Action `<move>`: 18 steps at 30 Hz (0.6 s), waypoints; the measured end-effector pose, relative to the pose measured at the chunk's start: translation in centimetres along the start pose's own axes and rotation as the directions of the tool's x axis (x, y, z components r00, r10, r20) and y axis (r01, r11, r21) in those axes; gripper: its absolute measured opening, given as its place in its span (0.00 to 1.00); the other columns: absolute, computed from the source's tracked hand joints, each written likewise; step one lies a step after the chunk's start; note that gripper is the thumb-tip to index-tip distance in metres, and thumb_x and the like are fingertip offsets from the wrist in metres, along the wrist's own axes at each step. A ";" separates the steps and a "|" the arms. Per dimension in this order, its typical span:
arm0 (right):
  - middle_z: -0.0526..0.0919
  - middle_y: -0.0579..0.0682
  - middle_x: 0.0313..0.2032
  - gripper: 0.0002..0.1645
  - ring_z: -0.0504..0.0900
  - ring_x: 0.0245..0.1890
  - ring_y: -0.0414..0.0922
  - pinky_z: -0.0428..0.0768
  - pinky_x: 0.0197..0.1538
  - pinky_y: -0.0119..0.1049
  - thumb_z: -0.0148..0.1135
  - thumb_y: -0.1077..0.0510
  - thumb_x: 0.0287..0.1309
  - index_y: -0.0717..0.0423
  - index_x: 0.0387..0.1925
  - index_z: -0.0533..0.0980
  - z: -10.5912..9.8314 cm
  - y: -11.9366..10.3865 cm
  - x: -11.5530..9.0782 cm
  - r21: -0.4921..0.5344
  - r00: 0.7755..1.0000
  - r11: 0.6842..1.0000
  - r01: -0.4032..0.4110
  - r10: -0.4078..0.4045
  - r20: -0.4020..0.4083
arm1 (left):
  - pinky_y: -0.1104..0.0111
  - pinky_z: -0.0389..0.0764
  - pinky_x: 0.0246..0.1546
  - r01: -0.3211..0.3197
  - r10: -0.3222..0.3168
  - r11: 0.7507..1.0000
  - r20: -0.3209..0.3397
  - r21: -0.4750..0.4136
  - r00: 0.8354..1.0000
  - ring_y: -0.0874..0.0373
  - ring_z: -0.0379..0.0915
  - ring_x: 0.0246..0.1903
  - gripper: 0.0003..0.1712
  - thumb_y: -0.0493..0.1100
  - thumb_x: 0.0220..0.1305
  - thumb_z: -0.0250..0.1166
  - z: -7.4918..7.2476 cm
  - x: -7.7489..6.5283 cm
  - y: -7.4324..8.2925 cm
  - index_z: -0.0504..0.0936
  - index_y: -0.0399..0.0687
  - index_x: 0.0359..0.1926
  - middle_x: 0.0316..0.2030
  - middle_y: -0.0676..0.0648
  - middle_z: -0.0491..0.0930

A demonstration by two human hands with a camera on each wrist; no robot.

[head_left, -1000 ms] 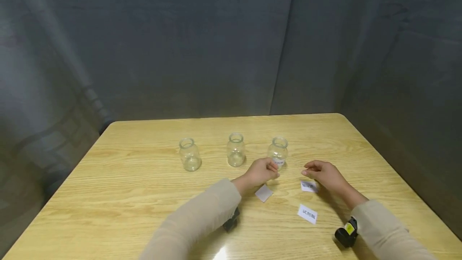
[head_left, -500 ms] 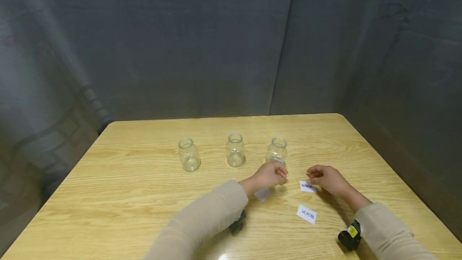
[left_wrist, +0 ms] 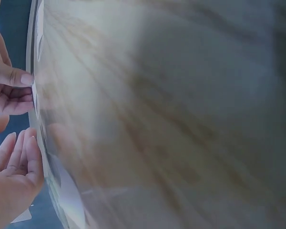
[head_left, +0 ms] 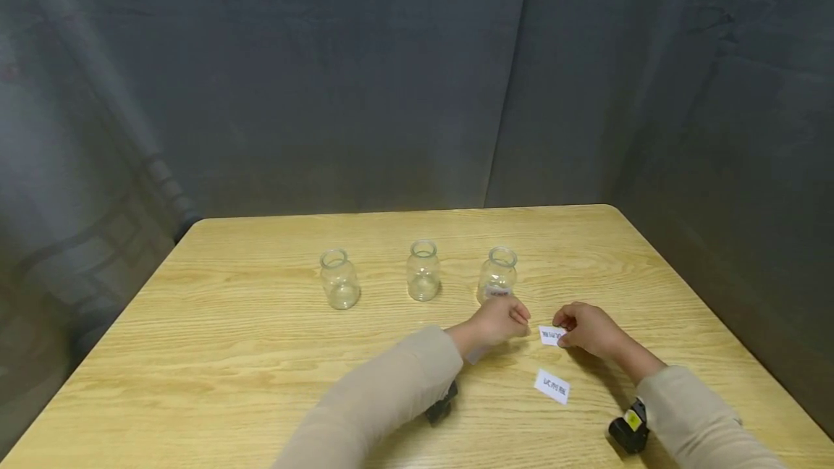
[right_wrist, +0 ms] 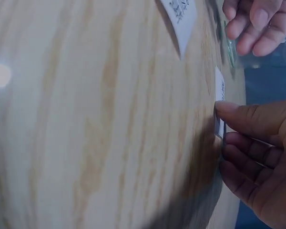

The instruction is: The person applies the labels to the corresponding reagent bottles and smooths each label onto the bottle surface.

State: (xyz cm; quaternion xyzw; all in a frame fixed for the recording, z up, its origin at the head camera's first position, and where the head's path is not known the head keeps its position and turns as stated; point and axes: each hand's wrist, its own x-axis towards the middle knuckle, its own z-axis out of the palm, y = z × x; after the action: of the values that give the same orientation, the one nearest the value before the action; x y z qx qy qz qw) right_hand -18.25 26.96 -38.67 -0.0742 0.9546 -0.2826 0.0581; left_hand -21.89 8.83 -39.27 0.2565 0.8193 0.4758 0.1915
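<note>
I saw right hand [head_left: 589, 330] pinching printed label [head_left: 546, 335] on counter [head_left: 228, 353]; left hand [head_left: 499, 321] hung relaxed, fingers loosely bent, near labelled jar [head_left: 498, 276].

Three glass jars [head_left: 423, 277], three printed labels [head_left: 552, 386], one pale slip [head_left: 478, 353], two black devices [head_left: 627, 434], one table [head_left: 215, 368]

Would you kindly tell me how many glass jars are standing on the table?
3: the left jar, the middle jar and the right jar, which bears a label and is partly hidden by the left hand. No other jar shows.
</note>
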 end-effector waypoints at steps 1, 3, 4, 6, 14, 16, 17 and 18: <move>0.70 0.50 0.25 0.12 0.67 0.26 0.45 0.68 0.27 0.35 0.65 0.70 0.36 0.66 0.28 0.73 0.0 0.0 0.0 -0.008 1.000 1.000 0.001 -0.001 -0.001 | 0.80 0.72 0.27 0.003 -0.003 1.000 -0.001 0.005 1.000 0.66 0.69 0.25 0.09 0.33 0.49 0.64 0.1 0.1 0.0 0.74 0.38 0.33 0.24 0.54 0.72; 0.69 0.49 0.25 0.11 0.67 0.26 0.44 0.68 0.27 0.35 0.64 0.71 0.37 0.65 0.27 0.73 0.0 -0.1 0.0 -0.023 1.000 1.000 -0.001 0.001 -0.003 | 0.80 0.72 0.26 0.007 -0.007 1.000 -0.003 0.022 1.000 0.66 0.69 0.25 0.09 0.33 0.49 0.63 0.3 0.2 -0.1 0.74 0.38 0.33 0.24 0.54 0.72; 0.69 0.49 0.25 0.11 0.67 0.26 0.44 0.68 0.26 0.35 0.64 0.71 0.37 0.65 0.27 0.73 0.0 -0.1 0.0 -0.030 1.000 1.000 0.001 -0.002 -0.004 | 0.80 0.72 0.26 0.010 -0.010 1.000 -0.004 0.027 1.000 0.66 0.69 0.24 0.09 0.33 0.48 0.63 0.4 0.2 -0.1 0.74 0.37 0.33 0.23 0.54 0.72; 0.69 0.49 0.25 0.11 0.67 0.26 0.44 0.68 0.26 0.35 0.64 0.71 0.37 0.65 0.27 0.73 0.0 -0.1 0.0 -0.040 1.000 0.999 0.008 -0.008 -0.007 | 0.80 0.72 0.26 0.019 -0.018 0.999 -0.004 0.038 1.000 0.66 0.69 0.24 0.09 0.32 0.48 0.64 0.4 0.3 -0.2 0.74 0.37 0.33 0.23 0.53 0.71; 0.69 0.48 0.23 0.11 0.67 0.25 0.43 0.68 0.27 0.35 0.65 0.70 0.36 0.62 0.25 0.72 0.1 0.0 0.1 -0.043 1.000 0.999 0.030 -0.030 0.006 | 0.80 0.72 0.27 0.064 -0.065 0.997 0.006 0.034 0.998 0.65 0.70 0.26 0.11 0.33 0.48 0.64 0.7 0.6 0.1 0.74 0.37 0.36 0.25 0.53 0.73; 0.69 0.48 0.23 0.11 0.66 0.25 0.43 0.68 0.27 0.35 0.66 0.70 0.36 0.62 0.25 0.72 0.2 0.0 0.2 -0.035 0.999 0.999 0.030 -0.030 0.014 | 0.79 0.72 0.27 0.082 -0.082 0.996 -0.004 0.022 0.997 0.65 0.70 0.26 0.12 0.32 0.48 0.64 0.9 0.7 0.2 0.75 0.37 0.36 0.25 0.52 0.74; 0.69 0.48 0.23 0.12 0.66 0.25 0.43 0.68 0.26 0.34 0.66 0.70 0.36 0.62 0.25 0.71 0.3 0.0 0.2 -0.030 0.999 0.999 0.030 -0.029 0.018 | 0.79 0.72 0.27 0.093 -0.093 0.996 -0.009 0.011 0.996 0.64 0.71 0.26 0.12 0.32 0.47 0.64 1.1 0.8 0.3 0.75 0.37 0.36 0.25 0.51 0.75; 0.69 0.48 0.23 0.12 0.66 0.25 0.43 0.67 0.26 0.34 0.66 0.70 0.36 0.62 0.25 0.71 0.3 0.0 0.3 -0.022 0.999 0.999 0.032 -0.031 0.021 | 0.79 0.72 0.27 0.102 -0.102 0.995 -0.012 -0.007 0.995 0.64 0.71 0.25 0.12 0.31 0.47 0.64 1.2 0.8 0.4 0.75 0.37 0.36 0.25 0.51 0.75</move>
State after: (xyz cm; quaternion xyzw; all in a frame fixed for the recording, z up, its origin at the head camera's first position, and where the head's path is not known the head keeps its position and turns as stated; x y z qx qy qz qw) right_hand -18.47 26.77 -38.91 -0.0927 0.9558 -0.2720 0.0627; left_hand -21.82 10.29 -39.55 0.2109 0.8310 0.4694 0.2112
